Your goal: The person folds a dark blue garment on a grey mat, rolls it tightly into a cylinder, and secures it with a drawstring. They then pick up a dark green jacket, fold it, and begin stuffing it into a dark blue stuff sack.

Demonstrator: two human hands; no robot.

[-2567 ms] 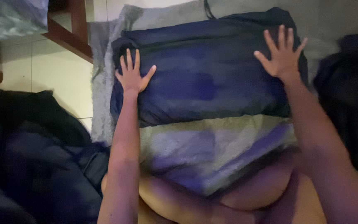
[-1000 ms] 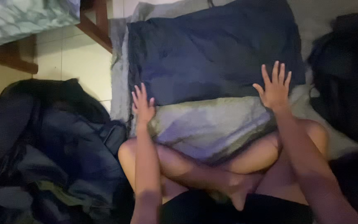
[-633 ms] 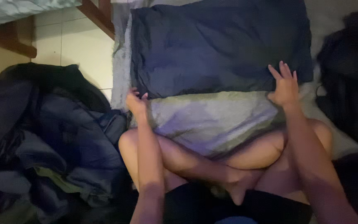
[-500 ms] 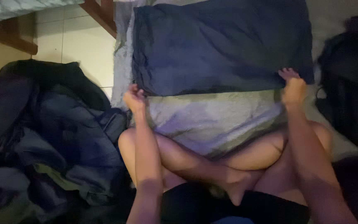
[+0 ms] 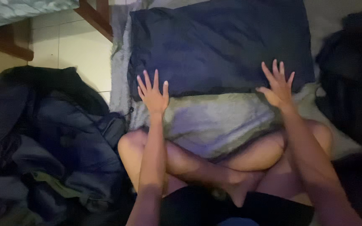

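Navy cloth (image 5: 218, 46), folded, lies on a grey blanket (image 5: 214, 121) ahead of our crossed legs (image 5: 231, 167). Our left hand (image 5: 153, 95) and right hand (image 5: 278, 87) rest flat on its near edge, fingers spread, gripping nothing. Risk: uneven pressure could skew or ruck the fold, and the blanket beneath may slide too. Clothes pile (image 5: 42, 146) sits well left.
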